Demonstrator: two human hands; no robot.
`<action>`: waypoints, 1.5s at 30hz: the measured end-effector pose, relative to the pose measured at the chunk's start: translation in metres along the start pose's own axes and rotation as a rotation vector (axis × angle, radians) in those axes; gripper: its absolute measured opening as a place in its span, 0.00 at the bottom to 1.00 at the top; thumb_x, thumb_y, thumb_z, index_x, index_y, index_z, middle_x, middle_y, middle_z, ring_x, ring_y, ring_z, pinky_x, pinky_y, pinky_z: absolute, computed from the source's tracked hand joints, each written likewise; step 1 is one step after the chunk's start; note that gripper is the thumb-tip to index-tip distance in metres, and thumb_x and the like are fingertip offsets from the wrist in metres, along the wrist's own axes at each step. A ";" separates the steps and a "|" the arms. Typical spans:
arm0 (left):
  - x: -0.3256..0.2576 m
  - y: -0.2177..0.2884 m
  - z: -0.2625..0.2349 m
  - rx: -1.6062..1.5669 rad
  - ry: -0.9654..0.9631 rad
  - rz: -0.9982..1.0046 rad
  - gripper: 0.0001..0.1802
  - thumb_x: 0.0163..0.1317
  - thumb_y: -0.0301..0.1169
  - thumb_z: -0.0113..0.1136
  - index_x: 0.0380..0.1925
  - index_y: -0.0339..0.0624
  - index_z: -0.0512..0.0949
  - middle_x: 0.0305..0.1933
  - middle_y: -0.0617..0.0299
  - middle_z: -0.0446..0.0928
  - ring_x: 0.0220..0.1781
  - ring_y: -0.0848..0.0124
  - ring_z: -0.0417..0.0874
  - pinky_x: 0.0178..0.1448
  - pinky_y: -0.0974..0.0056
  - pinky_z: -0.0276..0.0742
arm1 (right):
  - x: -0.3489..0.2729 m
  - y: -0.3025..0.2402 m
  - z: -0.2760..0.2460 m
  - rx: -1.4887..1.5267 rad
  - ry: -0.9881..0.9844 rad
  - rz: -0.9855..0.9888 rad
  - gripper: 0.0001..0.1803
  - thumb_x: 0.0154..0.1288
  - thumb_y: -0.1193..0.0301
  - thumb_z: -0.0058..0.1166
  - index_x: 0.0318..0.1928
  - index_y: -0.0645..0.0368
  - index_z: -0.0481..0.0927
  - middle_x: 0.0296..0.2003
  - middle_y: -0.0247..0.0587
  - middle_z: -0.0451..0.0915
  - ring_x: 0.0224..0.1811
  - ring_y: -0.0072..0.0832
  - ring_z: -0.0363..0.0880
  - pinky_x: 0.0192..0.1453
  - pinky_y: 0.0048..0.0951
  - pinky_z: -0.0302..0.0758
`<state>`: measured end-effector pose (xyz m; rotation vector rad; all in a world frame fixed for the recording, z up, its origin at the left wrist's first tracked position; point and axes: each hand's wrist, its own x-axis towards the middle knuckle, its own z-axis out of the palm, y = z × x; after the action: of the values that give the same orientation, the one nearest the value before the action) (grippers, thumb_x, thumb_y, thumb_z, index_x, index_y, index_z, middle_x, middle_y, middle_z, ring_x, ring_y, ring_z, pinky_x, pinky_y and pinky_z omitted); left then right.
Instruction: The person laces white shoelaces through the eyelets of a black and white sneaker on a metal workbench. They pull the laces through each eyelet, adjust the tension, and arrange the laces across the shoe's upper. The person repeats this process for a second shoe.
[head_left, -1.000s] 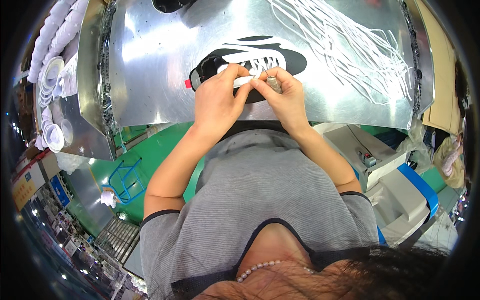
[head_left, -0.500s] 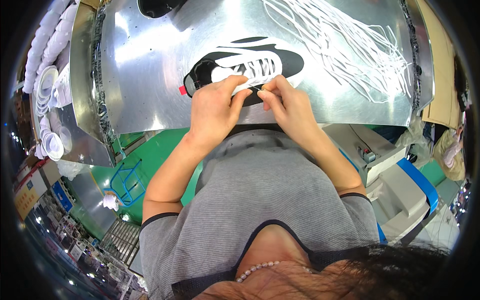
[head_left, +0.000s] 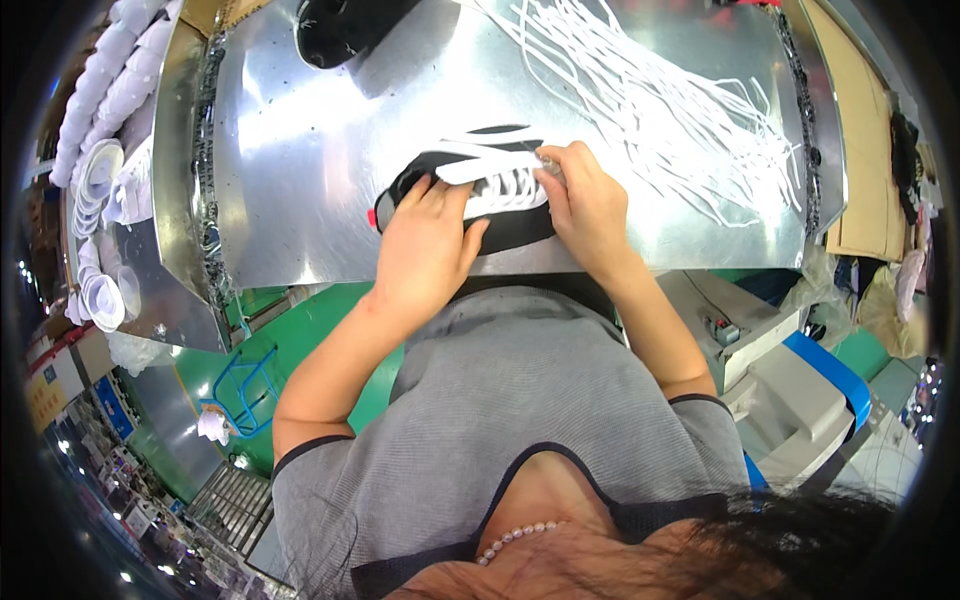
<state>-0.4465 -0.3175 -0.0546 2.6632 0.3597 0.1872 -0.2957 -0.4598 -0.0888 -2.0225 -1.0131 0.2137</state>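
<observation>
Head view: black shoe (head_left: 470, 195) near front edge of metal tabletop (head_left: 300, 150). Left hand (head_left: 425, 250) now pressed flat over heel end, no longer pinching. Right hand (head_left: 585, 205) pinched on white lace (head_left: 500, 185). Loose laces (head_left: 680, 120) toward far right corner.
</observation>
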 end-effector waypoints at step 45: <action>0.035 0.019 -0.020 0.134 0.436 0.517 0.07 0.48 0.27 0.58 0.21 0.47 0.69 0.23 0.64 0.60 0.29 0.68 0.68 0.39 0.63 0.66 | 0.036 -0.044 -0.204 1.498 -0.479 -0.595 0.05 0.72 0.72 0.55 0.40 0.59 0.75 0.32 0.45 0.83 0.14 0.14 0.67 0.16 0.17 0.63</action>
<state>-0.4121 -0.3165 -0.0259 2.7788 -0.2069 0.9389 -0.2006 -0.5444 0.0800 -0.2927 -1.1248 0.8413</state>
